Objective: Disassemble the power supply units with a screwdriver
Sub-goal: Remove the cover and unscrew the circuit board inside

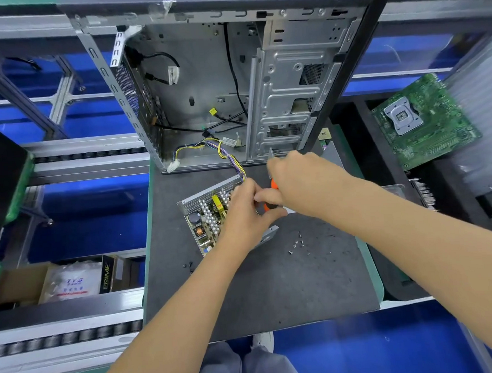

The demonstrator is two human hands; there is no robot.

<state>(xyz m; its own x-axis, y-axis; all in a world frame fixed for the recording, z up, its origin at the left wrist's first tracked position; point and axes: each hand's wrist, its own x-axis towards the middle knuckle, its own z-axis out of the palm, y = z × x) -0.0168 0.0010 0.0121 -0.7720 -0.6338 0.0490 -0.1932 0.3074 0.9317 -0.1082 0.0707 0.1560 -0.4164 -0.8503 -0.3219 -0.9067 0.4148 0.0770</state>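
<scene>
My right hand (301,180) wrapped round orange screwdriver (270,206) handle, over open power supply (205,217) on dark mat (272,284). Left hand (246,214) resting on supply, fingers at screwdriver shaft. Wire bundle (229,156) runs into empty PC case (233,81) behind. Loose screws (299,245) just right of supply. Green motherboard (423,120) far right.

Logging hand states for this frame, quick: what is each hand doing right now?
Left hand: fingers curled on the open power supply unit, apparently steadying it.
Right hand: grips the orange-handled screwdriver.
</scene>
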